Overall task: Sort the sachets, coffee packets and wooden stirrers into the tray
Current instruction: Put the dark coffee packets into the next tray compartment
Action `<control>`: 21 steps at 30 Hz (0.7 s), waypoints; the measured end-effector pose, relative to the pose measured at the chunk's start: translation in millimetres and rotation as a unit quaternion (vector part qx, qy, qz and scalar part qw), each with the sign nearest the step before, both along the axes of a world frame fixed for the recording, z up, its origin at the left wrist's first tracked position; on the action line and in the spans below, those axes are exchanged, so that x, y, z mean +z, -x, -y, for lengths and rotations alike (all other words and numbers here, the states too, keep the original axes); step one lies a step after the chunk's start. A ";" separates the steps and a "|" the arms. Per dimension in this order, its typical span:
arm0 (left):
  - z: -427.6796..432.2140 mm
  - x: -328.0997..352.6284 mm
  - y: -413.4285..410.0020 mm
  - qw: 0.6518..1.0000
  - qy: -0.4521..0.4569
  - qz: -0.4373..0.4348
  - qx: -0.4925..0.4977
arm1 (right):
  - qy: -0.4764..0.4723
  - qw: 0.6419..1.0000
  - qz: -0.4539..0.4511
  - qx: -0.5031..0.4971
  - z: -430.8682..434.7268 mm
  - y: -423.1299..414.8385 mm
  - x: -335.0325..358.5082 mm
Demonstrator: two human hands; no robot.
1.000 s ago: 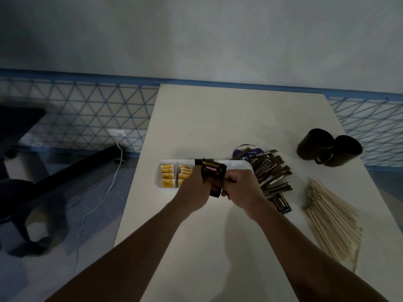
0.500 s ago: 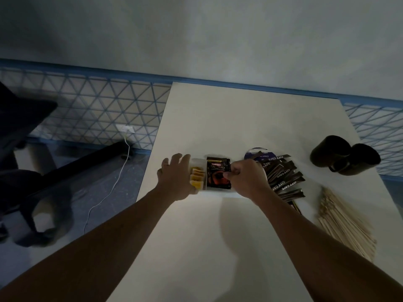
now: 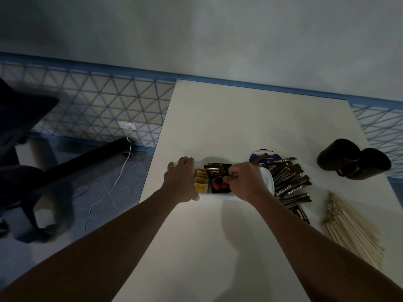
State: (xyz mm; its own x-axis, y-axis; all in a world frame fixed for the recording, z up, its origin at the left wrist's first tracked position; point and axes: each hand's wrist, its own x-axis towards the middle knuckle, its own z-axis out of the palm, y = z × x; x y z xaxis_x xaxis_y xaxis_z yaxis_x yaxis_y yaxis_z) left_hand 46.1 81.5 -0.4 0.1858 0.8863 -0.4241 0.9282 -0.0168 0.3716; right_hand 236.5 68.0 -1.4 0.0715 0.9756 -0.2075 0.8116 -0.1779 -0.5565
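Note:
A white compartment tray [image 3: 267, 179] lies mid-table. Its left section holds yellow sachets [image 3: 201, 182]; the middle section holds black coffee packets [image 3: 218, 178]. My left hand [image 3: 181, 179] grips the tray's left end. My right hand [image 3: 244, 182] pinches the black packets at their right edge, pressing them into the middle section. The tray's right section is mostly hidden behind this hand. Brown stick sachets [image 3: 287, 179] lie fanned to the right of the tray. A pile of wooden stirrers [image 3: 351, 229] lies further right, near the table's edge.
Two dark mugs [image 3: 353, 160] stand at the right rear of the table [image 3: 250, 118]. A purple packet [image 3: 260, 154] lies under the stick sachets. One black packet [image 3: 302, 214] lies loose beside the stirrers. The table's left edge drops to the floor, with a chair [image 3: 19, 131].
Both hands carried the black packets from above the table down into the tray. My left hand let go of them and took the tray's left end.

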 end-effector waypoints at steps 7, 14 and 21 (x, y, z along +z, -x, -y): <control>-2.4 1.5 -1.2 1.000 0.007 -0.007 -0.005 | 0.005 1.000 0.008 -0.002 -1.7 0.3 -0.8; -3.1 1.5 -1.4 1.000 0.008 -0.003 -0.002 | -0.025 0.999 0.030 0.005 0.3 3.2 0.5; -3.5 -0.9 -0.5 1.000 -0.001 0.003 -0.006 | -0.172 0.984 -0.008 0.053 6.5 0.4 0.5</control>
State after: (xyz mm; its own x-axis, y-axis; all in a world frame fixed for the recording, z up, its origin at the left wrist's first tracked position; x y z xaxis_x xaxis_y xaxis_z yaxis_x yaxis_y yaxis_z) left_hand 46.6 85.1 -1.4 0.1988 0.8853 -0.4205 0.9255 -0.0284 0.3778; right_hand 236.1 61.5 -1.0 -0.0342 0.9902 0.1352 0.8063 0.1073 -0.5817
